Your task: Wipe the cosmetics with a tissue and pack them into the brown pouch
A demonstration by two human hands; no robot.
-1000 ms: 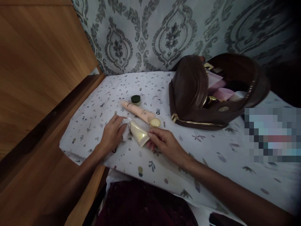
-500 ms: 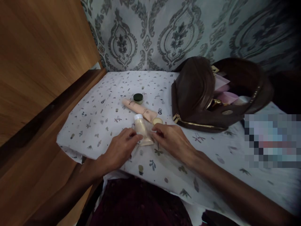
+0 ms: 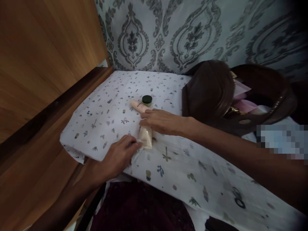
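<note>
A cream-coloured tube (image 3: 145, 138) lies on the patterned white cloth (image 3: 101, 109). My right hand (image 3: 163, 122) reaches across its upper end and hides the cap; the fingers are bent, and what they grip, if anything, is hidden. My left hand (image 3: 122, 154) is closed beside the tube's lower left edge, with a whitish, crumpled piece at its fingertips. Beyond the right hand lies a peach tube (image 3: 137, 105), its near part covered by that hand. Touching or close to it stands a small jar with a dark green lid (image 3: 147, 99).
At the right a brown leather bag (image 3: 209, 93) stands open, with pink items (image 3: 245, 105) inside. A wooden panel (image 3: 48, 48) rises at the left. Behind the cloth hangs a grey patterned curtain or wall covering (image 3: 158, 35). A blurred-out patch lies at the far right.
My right hand has moved up and left, over the cream tube's cap end and the peach tube. The small yellowish jar is now out of sight. The view has shifted slightly.
</note>
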